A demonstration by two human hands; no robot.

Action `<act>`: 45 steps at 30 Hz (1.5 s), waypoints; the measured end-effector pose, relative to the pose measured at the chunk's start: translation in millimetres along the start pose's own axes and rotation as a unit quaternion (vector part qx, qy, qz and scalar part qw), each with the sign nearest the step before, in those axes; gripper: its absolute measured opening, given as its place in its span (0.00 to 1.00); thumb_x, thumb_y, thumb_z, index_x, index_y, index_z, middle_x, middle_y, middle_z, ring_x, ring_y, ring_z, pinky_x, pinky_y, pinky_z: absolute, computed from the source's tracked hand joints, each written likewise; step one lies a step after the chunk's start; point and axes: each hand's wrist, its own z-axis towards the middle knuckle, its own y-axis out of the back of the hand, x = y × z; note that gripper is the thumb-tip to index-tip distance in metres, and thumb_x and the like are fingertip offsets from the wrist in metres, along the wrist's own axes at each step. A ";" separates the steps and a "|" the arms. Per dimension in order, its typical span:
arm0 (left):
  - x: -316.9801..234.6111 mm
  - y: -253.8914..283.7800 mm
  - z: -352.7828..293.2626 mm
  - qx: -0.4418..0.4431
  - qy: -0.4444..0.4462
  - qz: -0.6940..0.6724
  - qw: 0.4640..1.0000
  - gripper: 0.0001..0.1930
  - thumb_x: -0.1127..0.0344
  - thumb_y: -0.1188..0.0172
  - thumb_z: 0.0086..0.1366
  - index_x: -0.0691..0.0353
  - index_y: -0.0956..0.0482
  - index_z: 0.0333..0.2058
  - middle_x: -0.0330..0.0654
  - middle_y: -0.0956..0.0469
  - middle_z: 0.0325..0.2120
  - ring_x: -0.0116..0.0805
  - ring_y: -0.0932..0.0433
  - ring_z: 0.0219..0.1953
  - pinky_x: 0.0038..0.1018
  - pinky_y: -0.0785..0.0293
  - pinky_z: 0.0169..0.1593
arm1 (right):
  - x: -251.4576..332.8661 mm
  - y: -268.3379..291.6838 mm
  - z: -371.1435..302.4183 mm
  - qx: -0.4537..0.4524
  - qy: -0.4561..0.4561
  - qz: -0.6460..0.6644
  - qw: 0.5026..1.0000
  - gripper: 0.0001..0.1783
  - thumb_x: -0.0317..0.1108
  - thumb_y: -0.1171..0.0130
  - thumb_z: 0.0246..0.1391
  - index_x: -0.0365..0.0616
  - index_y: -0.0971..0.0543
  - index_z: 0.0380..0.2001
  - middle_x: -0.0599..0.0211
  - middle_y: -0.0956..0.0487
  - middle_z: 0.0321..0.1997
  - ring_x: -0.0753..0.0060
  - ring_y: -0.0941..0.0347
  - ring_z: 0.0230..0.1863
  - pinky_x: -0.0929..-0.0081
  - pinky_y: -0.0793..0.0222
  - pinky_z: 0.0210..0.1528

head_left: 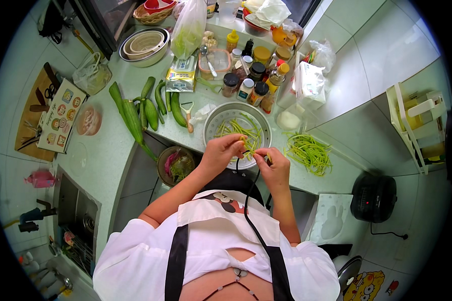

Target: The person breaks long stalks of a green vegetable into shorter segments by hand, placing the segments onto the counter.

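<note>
Both my hands are closed in pinches over the near rim of a metal bowl (209, 131). Between the fingertips of my left hand (223, 153) and my right hand (273, 168) is a thin yellow-green piece that looks like a green bean, mostly covered by the fingers. Cut green beans (251, 131) lie inside the bowl. To its right, a pile of long green beans (309, 153) rests on the counter. A black cord (247, 200) hangs in front of my apron and passes by my hands.
Left of the bowl lie a wooden-handled peeler (189, 120) and several long green gourds (133, 120). Below the counter edge stands a waste bin (161, 168). Jars and bottles (256, 72) crowd the back. A sink (75, 200) is at left, a black cooker (374, 198) at right.
</note>
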 end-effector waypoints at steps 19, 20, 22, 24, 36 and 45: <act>-3.3 -4.3 -1.4 -0.012 -0.019 0.152 0.988 0.11 0.66 0.50 0.66 0.68 0.23 0.37 0.39 0.22 0.23 0.24 0.22 0.25 0.20 0.28 0.29 | 1.5 7.0 0.7 -0.022 0.062 -0.039 0.997 0.06 0.28 0.37 0.43 0.44 0.22 0.27 0.63 0.24 0.28 0.59 0.26 0.29 0.69 0.30 0.31; -2.6 -5.1 -2.0 -0.011 -0.019 0.160 0.987 0.11 0.66 0.50 0.66 0.68 0.23 0.37 0.40 0.22 0.23 0.24 0.22 0.24 0.20 0.28 0.29 | 1.5 7.3 0.7 -0.025 0.064 -0.041 0.997 0.06 0.28 0.37 0.43 0.44 0.22 0.27 0.63 0.24 0.28 0.59 0.26 0.29 0.68 0.30 0.31; -2.1 -6.6 -1.4 -0.007 -0.028 0.167 0.986 0.10 0.67 0.49 0.66 0.68 0.24 0.34 0.40 0.23 0.21 0.24 0.23 0.24 0.21 0.28 0.29 | 1.8 7.9 1.9 -0.029 0.068 -0.043 0.996 0.05 0.28 0.37 0.43 0.44 0.23 0.27 0.63 0.24 0.28 0.59 0.26 0.29 0.68 0.30 0.31; -3.6 -6.8 -1.0 -0.003 -0.038 0.182 0.983 0.10 0.66 0.49 0.66 0.68 0.24 0.33 0.40 0.23 0.21 0.24 0.23 0.23 0.21 0.29 0.28 | 0.9 8.2 2.8 -0.030 0.068 -0.044 0.996 0.05 0.28 0.37 0.43 0.44 0.23 0.27 0.63 0.24 0.28 0.59 0.26 0.29 0.68 0.31 0.31; -6.5 -2.5 2.5 0.026 -0.015 0.249 0.968 0.13 0.61 0.47 0.65 0.63 0.26 0.24 0.37 0.29 0.13 0.22 0.29 0.18 0.23 0.34 0.23 | -5.7 10.5 -4.2 -0.070 0.076 -0.080 0.992 0.06 0.29 0.37 0.44 0.45 0.22 0.28 0.64 0.24 0.27 0.59 0.26 0.28 0.69 0.31 0.30; -6.9 5.4 3.2 0.114 0.076 -0.109 0.984 0.12 0.62 0.50 0.67 0.64 0.23 0.32 0.34 0.25 0.22 0.19 0.31 0.20 0.17 0.34 0.25 | -9.1 7.8 -3.0 -0.080 0.085 -0.062 0.991 0.05 0.32 0.40 0.50 0.43 0.23 0.29 0.61 0.24 0.26 0.56 0.27 0.27 0.66 0.32 0.28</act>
